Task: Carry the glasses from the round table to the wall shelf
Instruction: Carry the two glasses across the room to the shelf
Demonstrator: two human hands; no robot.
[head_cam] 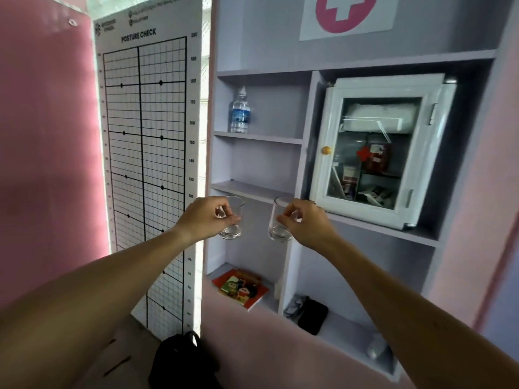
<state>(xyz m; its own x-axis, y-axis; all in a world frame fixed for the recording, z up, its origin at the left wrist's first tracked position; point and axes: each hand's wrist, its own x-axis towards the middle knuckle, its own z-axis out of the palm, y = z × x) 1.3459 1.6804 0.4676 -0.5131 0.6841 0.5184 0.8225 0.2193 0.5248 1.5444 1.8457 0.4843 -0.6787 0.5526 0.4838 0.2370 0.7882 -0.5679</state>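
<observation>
My left hand (205, 217) grips a clear drinking glass (233, 228) by its side, held upright in the air. My right hand (306, 223) grips a second clear glass (278, 231), tilted slightly, about a hand's width to the right of the first. Both glasses hang in front of the lilac wall shelf (252, 189), just below the edge of its middle-left board. The round table is out of view.
A water bottle (240, 112) stands on the upper left shelf board. A white first-aid cabinet (379, 153) fills the right compartment. A colourful book (241, 287) lies on the lower shelf, a black pouch (311, 315) beside it. A posture chart (148, 136) hangs left; a black bag (179, 360) sits below.
</observation>
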